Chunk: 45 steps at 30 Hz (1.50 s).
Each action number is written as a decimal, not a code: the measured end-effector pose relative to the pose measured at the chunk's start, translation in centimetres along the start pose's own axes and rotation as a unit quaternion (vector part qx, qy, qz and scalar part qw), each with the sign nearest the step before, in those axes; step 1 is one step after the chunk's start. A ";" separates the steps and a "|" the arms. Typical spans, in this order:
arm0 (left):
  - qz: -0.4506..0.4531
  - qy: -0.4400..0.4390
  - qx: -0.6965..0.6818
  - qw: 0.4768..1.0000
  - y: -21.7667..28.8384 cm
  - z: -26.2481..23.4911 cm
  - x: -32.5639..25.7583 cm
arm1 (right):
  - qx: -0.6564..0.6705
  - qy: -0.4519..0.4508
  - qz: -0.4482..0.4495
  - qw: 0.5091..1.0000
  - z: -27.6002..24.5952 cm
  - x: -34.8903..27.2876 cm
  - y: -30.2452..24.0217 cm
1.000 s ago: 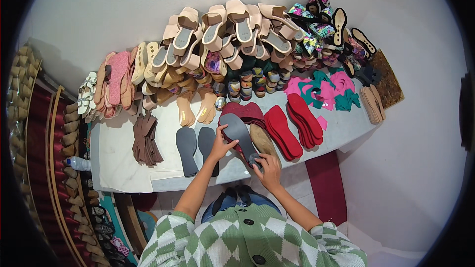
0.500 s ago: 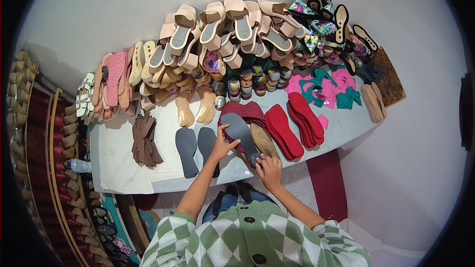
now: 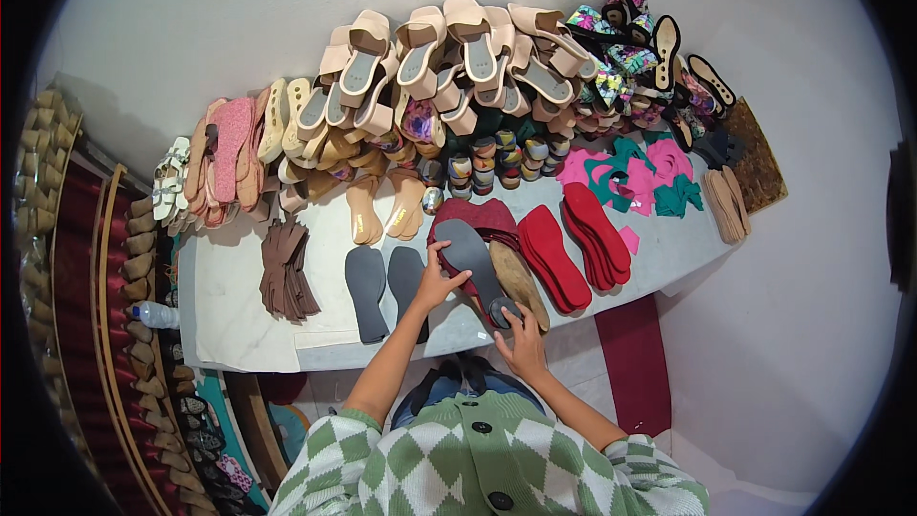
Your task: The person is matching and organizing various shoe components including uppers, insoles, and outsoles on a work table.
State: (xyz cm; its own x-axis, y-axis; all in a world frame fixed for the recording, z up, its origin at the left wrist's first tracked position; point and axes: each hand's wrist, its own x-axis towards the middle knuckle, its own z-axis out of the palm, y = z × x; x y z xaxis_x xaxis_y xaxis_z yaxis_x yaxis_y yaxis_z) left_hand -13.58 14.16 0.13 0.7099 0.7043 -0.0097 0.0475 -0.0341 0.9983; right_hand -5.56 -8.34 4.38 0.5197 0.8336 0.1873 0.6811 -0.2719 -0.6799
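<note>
Over the near middle of the table, a grey shoe sole (image 3: pixel 465 250) lies slanted on a dark red padded bundle (image 3: pixel 497 218). My left hand (image 3: pixel 437 283) grips the sole's left edge, thumb across toward the middle. At its near, narrower end sits a dark round piece (image 3: pixel 501 311), which my right hand (image 3: pixel 523 344) holds with its fingertips; whether it is joined to the sole I cannot tell. Beside the sole on the right rests a worn wooden shoe last (image 3: pixel 521 285). More grey soles (image 3: pixel 366 296) lie to the left of my left hand.
Stacks of red soles (image 3: pixel 552 268) lie to the right, with pink and green cut pieces (image 3: pixel 635 177) behind. Brown strips (image 3: pixel 287 272) and tan insoles (image 3: pixel 365 210) are on the left. Beige heeled sandals (image 3: pixel 420 53) pile up at the back. A shelf of lasts (image 3: pixel 141 315) stands left.
The view has shifted slightly. Both hands keep their hold on the sole and round piece; my right fingers now sit along the round piece's right side, leaving more of it visible.
</note>
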 end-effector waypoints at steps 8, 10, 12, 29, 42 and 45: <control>-0.039 -0.025 -0.021 0.999 0.6 -0.3 -0.1 | 0.001 0.044 -0.026 0.999 2.5 -0.6 0.5; -0.034 -0.026 -0.020 0.999 0.7 -0.3 -0.2 | -0.005 0.061 -0.030 0.998 3.1 -0.8 0.8; -0.038 -0.028 -0.022 0.999 0.6 -0.5 -0.3 | 0.009 0.074 -0.034 0.997 4.0 -0.9 1.3; -0.008 -0.010 -0.007 1.000 -0.4 -0.4 0.0 | 0.065 0.106 -0.049 0.991 5.9 -0.8 3.2; 0.003 -0.176 0.258 0.950 3.1 -5.3 -1.0 | 0.485 -0.077 0.162 0.856 1.8 -2.3 2.5; -0.050 -0.251 0.291 0.922 2.5 -5.6 -1.2 | 0.508 -0.141 0.225 0.820 0.8 -2.4 3.4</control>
State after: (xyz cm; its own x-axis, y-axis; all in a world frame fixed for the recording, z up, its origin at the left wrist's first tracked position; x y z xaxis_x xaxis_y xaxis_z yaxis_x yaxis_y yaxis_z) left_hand -18.20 17.18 2.95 0.9109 0.3116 -0.2705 0.3944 -0.4644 0.7929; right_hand -4.87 -10.86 1.04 0.3629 0.8756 -0.3187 -0.4014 -0.1617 -0.9015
